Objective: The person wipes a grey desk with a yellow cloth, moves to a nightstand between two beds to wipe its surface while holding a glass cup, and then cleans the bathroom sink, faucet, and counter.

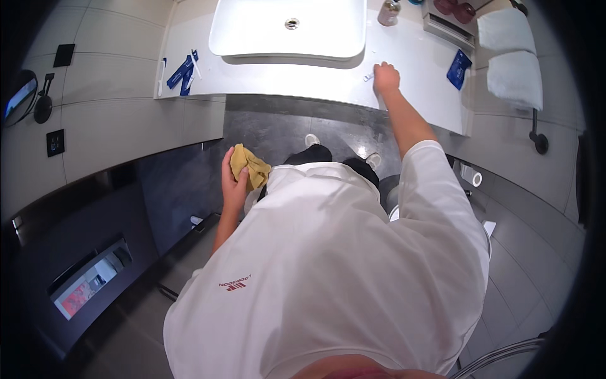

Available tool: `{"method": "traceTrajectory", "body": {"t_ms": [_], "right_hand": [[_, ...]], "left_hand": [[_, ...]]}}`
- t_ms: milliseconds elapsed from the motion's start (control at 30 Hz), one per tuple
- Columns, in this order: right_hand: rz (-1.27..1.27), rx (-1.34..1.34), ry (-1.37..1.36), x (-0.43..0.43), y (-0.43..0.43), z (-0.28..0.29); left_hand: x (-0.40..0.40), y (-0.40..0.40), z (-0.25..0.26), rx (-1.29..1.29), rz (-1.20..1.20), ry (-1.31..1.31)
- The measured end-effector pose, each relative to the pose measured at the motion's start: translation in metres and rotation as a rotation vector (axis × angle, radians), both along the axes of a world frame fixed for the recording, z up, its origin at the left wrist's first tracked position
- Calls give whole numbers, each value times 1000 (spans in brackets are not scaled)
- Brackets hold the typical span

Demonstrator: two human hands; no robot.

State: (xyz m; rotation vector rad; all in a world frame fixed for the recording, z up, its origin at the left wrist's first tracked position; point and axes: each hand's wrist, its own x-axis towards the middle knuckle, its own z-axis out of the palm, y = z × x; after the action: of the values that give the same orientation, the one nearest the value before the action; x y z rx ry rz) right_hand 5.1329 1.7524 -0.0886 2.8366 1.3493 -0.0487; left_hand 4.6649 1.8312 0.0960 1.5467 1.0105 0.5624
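My left hand (235,174) grips a crumpled yellow cloth (249,166) beside my hip, below the counter's height. My right hand (387,78) is on or just above the white countertop (341,84), right of the sink, with its fingers curled. A small clear and white item (369,77) lies or is held at the fingers' left side; which of the two I cannot tell. At the counter's left end are blue packets (180,73) and a white toothbrush (195,64). Another blue packet (458,69) rests near the right end.
A white rectangular basin (289,40) stands on the counter. Behind it to the right are a pump bottle (389,13) and a grey box (447,31). White towels (514,78) hang on the right wall. A round mirror (21,97) juts from the left wall. A toilet is partly visible at my right.
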Motion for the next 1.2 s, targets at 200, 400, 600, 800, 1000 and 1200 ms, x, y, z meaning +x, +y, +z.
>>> {"method": "traceTrajectory", "body": {"t_ms": [200, 400, 600, 800, 1000, 1200], "right_hand": [[63, 1, 105, 1, -6, 0], [-296, 445, 346, -21, -61, 3], [-599, 486, 452, -93, -264, -40], [-1247, 32, 694, -158, -508, -111], [-1267, 67, 555, -102, -606, -110], [-1658, 567, 642, -28, -605, -104]], "left_hand": [[-14, -1, -1, -18, 78, -13], [33, 2, 4, 4, -60, -37], [117, -16, -4, -22, -335, -52], [185, -65, -5, -39, -542, -111], [226, -121, 12, -88, -635, -68], [221, -135, 20, 26, -642, -34]]}}
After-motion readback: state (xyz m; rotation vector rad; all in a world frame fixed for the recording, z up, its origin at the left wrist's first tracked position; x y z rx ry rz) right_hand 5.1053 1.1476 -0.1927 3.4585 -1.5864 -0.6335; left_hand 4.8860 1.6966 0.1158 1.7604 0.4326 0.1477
